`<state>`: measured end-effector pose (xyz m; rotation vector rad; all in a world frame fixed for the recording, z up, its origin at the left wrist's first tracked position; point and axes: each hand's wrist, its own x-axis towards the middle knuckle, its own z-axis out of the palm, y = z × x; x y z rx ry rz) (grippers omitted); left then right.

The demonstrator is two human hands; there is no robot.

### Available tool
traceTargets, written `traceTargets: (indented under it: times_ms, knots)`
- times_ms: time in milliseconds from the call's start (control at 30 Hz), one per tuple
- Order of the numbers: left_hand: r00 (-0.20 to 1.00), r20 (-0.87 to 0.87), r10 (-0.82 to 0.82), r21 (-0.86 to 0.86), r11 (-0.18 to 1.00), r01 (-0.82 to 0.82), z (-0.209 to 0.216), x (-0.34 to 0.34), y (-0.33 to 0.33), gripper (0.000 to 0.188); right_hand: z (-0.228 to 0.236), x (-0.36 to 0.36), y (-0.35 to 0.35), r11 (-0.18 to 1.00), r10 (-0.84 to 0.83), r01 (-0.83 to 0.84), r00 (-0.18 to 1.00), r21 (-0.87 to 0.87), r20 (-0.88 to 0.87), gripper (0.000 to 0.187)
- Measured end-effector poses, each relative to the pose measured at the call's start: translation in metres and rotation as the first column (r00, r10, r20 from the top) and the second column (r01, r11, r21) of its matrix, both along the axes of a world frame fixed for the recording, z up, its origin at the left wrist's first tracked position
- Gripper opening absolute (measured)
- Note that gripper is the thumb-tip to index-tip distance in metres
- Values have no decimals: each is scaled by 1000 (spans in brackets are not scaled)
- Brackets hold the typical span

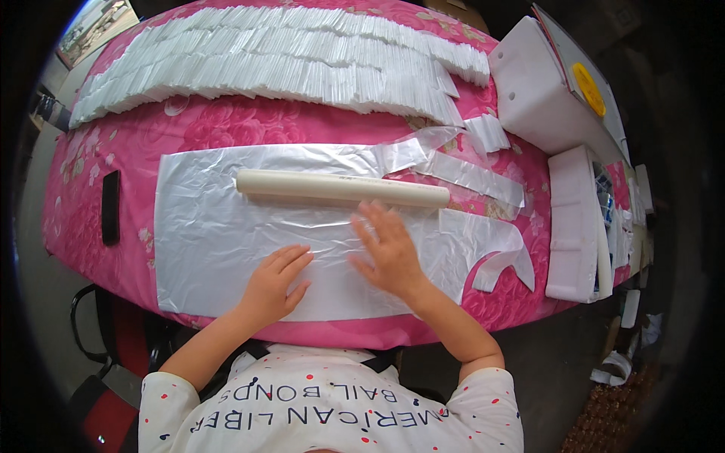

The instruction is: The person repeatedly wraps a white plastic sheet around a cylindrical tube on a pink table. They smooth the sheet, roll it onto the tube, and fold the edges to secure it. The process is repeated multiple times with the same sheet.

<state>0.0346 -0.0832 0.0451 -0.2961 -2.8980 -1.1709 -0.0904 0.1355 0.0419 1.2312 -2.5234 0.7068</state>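
A white plastic bag [204, 249] lies spread on the table, its cut handle strips [491, 257] stretching to the right. Across its upper half rests a long white pipe [340, 186], tilted slightly down to the right. My left hand [278, 281] is on the lower middle of the bag, fingers outstretched and thumb apart, holding nothing. Just below the pipe is my right hand [389, 253], fingers spread and a little blurred; its fingertips come close to the pipe, and whether they touch it I cannot tell.
Rows of folded white plastic bags [257, 60] line the far side of the pink floral tablecloth [234, 121]. A black bar-shaped object [111, 208] lies at the left. White foam boxes [529, 83] stand at the right, one holding small items. Red and black chairs [113, 408] are at lower left.
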Motion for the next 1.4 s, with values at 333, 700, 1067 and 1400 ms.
traceTargets:
  times_ms: [333, 700, 1067, 1400]
  knots:
    - [999, -51, 8, -52, 999, -11, -8, 16, -3, 72, 8, -11, 11, 946, -91, 0, 960, 325, 264, 55]
    - [989, -52, -141, -228, 966, 126, -7, -17, 48, 75, -30, 52, 93, 946, -138, 57, 961, 320, 238, 60]
    - [980, -176, -96, -25, 995, 93, -20, -21, 61, 81, 36, -4, 269, 261, -790, 640, 572, 723, -221, 32]
    - [963, -78, -256, -167, 956, 241, -15, -13, 87, 77, -34, 29, 124, 981, -82, 48, 981, 189, 177, 55]
